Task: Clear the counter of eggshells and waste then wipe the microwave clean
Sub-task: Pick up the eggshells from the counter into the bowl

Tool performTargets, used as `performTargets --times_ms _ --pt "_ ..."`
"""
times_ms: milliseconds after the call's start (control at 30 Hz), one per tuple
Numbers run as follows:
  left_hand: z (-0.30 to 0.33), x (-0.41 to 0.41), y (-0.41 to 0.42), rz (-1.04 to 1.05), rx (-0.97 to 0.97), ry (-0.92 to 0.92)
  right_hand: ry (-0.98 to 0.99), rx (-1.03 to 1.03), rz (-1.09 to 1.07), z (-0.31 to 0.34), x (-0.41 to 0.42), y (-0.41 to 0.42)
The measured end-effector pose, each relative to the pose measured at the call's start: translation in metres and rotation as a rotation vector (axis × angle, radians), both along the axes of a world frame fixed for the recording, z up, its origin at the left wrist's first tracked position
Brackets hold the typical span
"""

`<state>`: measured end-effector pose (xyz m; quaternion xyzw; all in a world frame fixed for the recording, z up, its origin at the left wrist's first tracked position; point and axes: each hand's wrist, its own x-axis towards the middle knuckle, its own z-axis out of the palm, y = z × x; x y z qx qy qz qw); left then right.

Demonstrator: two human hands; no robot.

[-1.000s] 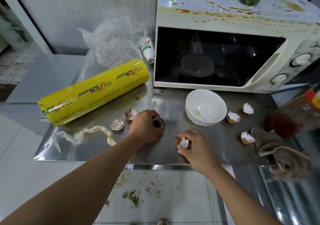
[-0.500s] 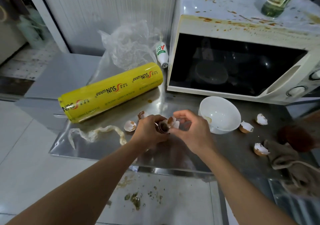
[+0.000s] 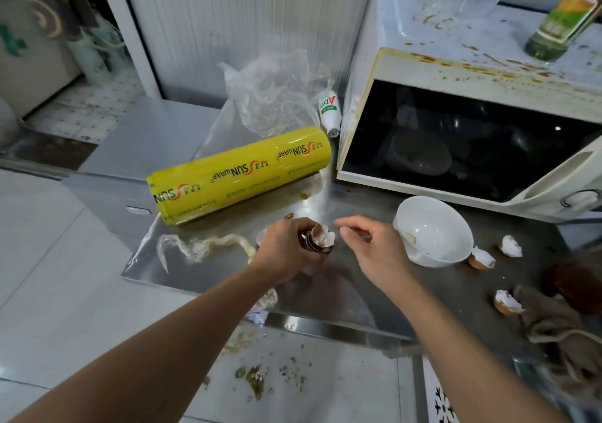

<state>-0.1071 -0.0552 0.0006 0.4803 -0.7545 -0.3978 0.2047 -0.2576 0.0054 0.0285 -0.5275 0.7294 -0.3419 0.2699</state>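
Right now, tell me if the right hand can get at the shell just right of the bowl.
Probably yes. The right hand is empty, and the shell lies uncovered beyond the bowl, which it would have to pass over or around.

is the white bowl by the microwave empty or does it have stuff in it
Nearly empty. The bowl stands upright on the counter, its white inside bare except for one small pale scrap low on the left wall.
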Motion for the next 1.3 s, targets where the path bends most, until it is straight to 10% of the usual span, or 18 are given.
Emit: performTargets --times_ms 1300 --pt "0.0 0.047 -0.052 0.198 -0.09 -0.033 -0.132 0.098 -0.153 -0.03 0.009 -0.042"
